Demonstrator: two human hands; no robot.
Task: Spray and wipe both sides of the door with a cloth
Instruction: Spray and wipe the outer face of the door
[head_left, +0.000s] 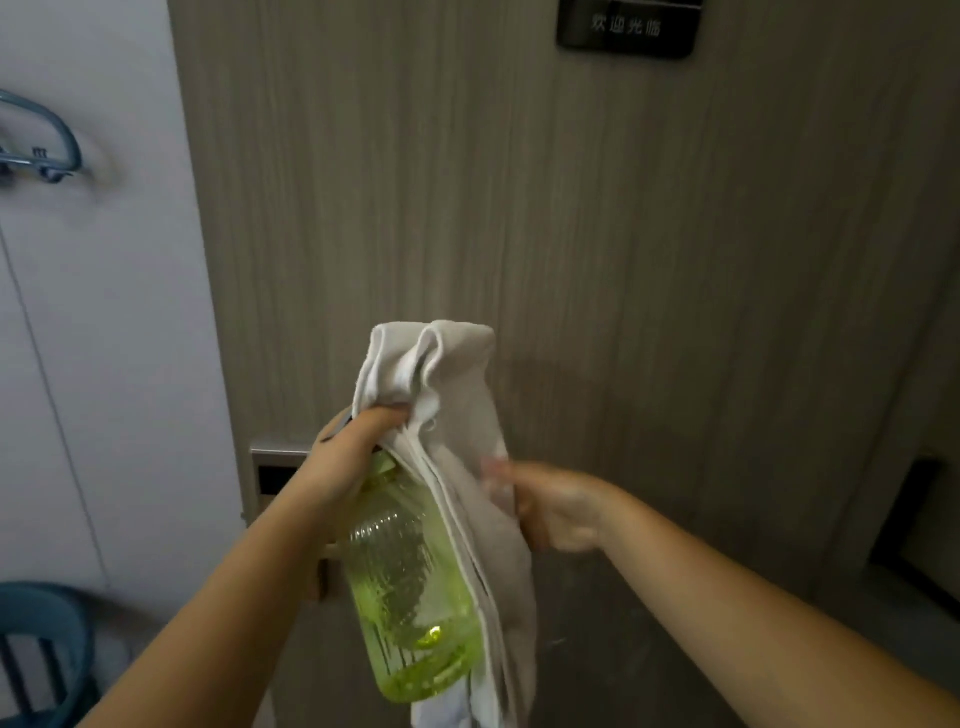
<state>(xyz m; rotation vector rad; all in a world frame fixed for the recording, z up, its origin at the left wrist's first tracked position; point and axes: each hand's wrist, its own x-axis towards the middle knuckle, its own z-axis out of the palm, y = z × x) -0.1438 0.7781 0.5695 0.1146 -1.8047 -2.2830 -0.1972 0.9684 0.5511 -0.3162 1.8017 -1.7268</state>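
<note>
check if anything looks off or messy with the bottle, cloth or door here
One oddity: the cloth is draped over the top of the green spray bottle, hiding its nozzle, with the left hand gripping both together. The right hand holds the cloth's side. No spill or damage shows on the door.

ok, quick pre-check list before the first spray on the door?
1. Bottle held: ok. The left hand holds the green spray bottle by its top.
2. Nozzle clear and aimed at the door: not ok. The cloth is draped over the bottle head and hides it.
3. Cloth in hand: ok. The right hand grips it at mid-length; blurred.
4. Liquid in bottle: cannot tell.
5. Door face in front free: ok. Only the dark sign sits high up.
</note>
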